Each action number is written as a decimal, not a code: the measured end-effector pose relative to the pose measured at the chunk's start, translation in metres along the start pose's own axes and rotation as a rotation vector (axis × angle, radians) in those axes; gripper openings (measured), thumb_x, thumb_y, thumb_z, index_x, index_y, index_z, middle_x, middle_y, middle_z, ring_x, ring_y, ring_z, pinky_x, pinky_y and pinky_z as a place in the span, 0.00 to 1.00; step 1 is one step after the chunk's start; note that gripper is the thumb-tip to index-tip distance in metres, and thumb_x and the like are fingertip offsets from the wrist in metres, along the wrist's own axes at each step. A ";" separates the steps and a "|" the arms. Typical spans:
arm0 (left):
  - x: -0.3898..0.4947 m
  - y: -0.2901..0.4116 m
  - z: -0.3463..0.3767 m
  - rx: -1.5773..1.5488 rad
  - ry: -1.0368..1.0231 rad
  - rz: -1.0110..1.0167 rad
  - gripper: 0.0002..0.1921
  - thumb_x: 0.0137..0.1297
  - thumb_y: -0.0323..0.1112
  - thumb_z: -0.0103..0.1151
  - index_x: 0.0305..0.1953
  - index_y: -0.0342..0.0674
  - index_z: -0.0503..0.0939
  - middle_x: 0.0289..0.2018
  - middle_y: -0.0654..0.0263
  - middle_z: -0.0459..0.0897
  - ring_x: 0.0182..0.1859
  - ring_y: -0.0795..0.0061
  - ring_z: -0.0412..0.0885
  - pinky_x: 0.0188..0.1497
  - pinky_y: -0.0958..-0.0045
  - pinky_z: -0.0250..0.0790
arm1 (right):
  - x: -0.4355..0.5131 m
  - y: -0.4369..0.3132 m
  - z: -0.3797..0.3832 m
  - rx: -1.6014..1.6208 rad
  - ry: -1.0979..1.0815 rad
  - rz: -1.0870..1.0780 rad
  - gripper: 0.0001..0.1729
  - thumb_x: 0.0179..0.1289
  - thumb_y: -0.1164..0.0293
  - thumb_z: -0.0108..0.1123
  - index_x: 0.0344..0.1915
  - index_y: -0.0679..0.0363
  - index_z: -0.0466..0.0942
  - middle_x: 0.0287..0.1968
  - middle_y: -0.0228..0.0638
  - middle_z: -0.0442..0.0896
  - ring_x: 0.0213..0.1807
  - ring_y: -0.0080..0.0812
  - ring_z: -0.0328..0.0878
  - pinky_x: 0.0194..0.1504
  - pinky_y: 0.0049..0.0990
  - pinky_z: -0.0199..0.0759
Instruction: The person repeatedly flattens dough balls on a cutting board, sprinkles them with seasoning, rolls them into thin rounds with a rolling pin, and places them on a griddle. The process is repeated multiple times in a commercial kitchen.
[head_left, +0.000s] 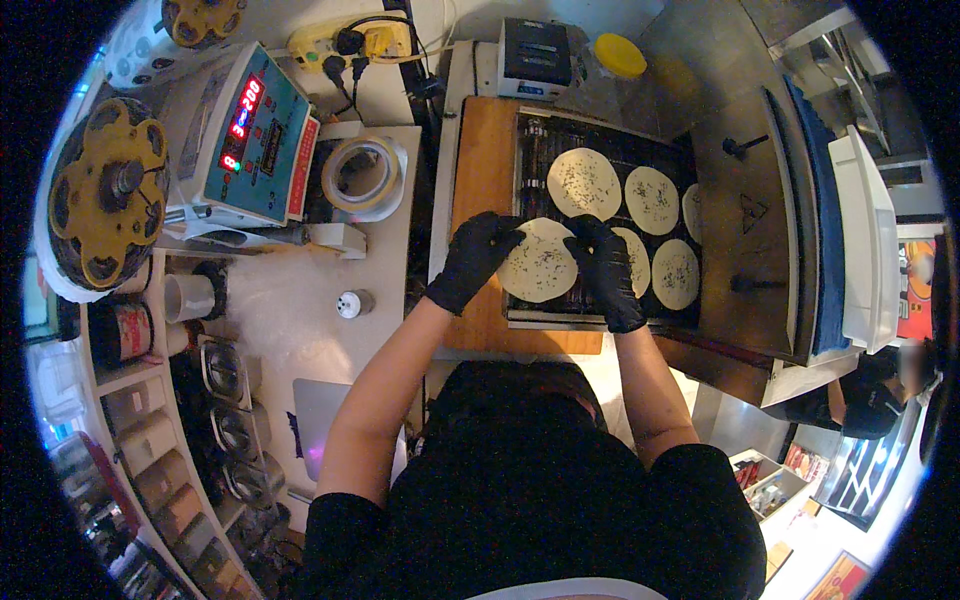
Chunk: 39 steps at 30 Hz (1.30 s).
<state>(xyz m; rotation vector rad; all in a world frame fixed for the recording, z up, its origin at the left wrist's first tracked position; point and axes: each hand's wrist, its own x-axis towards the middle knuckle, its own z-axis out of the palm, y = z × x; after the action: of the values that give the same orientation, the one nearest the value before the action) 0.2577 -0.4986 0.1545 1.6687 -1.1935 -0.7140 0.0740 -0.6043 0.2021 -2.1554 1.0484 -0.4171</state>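
Note:
In black gloves, my left hand and my right hand hold opposite edges of one round, flat piece of pale dough dotted with dark seeds. It lies over the front left corner of a conveyor oven's dark wire belt. Behind it rests a similar seeded round; more lie to the right, at the back and at the front. One beside my right hand is partly covered by it, and another is partly hidden at the oven's opening.
A wooden board lies beneath the belt's left side. The steel oven housing stands at the right. Left are a sealing machine, a tape roll and a small white-topped container. Another person is at far right.

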 end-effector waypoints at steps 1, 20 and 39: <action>0.000 -0.001 -0.001 0.069 -0.028 0.016 0.16 0.59 0.36 0.66 0.46 0.37 0.79 0.35 0.58 0.83 0.38 0.65 0.81 0.43 0.67 0.74 | 0.000 0.000 0.000 0.062 -0.023 0.000 0.15 0.59 0.73 0.63 0.47 0.63 0.78 0.42 0.40 0.84 0.44 0.32 0.80 0.45 0.31 0.73; -0.019 -0.006 0.005 -0.117 -0.037 -0.020 0.22 0.64 0.33 0.60 0.58 0.36 0.71 0.51 0.55 0.78 0.54 0.66 0.76 0.54 0.66 0.70 | -0.006 0.006 -0.002 0.180 -0.120 -0.157 0.27 0.61 0.74 0.57 0.61 0.60 0.68 0.57 0.49 0.76 0.60 0.46 0.72 0.59 0.39 0.67; -0.037 0.026 0.025 0.160 -0.021 0.081 0.25 0.57 0.21 0.54 0.58 0.36 0.69 0.53 0.46 0.66 0.54 0.46 0.71 0.57 0.61 0.67 | -0.026 0.008 0.006 0.034 -0.024 -0.291 0.24 0.58 0.79 0.53 0.57 0.60 0.70 0.54 0.45 0.76 0.57 0.48 0.72 0.56 0.39 0.68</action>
<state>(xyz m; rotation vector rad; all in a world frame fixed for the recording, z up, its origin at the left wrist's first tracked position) 0.2128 -0.4757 0.1662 1.7359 -1.3547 -0.6001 0.0564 -0.5848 0.1922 -2.2829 0.7095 -0.5365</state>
